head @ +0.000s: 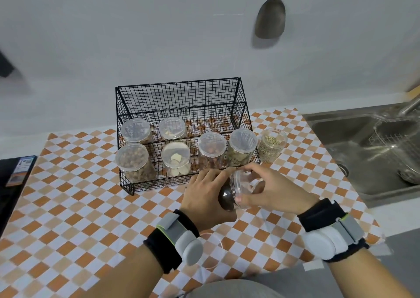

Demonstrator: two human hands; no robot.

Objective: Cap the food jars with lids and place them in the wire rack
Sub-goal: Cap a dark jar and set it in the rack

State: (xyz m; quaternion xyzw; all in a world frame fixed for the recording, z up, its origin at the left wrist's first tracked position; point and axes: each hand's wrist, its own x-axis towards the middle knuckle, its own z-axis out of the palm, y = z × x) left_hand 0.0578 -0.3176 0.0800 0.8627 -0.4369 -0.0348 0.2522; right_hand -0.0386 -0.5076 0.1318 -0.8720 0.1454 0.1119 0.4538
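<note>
— Checkered orange-and-white cloth is spread over the counter, and a grey wall is seen behind it, with a dark spatula hung on it. What is set on the cloth?

— A black wire rack is placed near the wall. Six capped jars are held in it: two on the upper tier and four along the front row, among them a jar of nuts at the left end.

— And beside the rack?

— A jar of green seeds is stood just right of the rack on the cloth, with no lid on it. A steel sink is set into the counter further right.

— How are the hands occupied?

— A dark-filled jar is held tilted in front of the rack, above the cloth. It is gripped from the left by the left hand, fingers curled round its body. The right hand is closed round the clear top end; a lid seems to be held there, though it cannot be clearly separated from the jar. Another clear lid is lying on the cloth, partly hidden by the left wrist.
</note>
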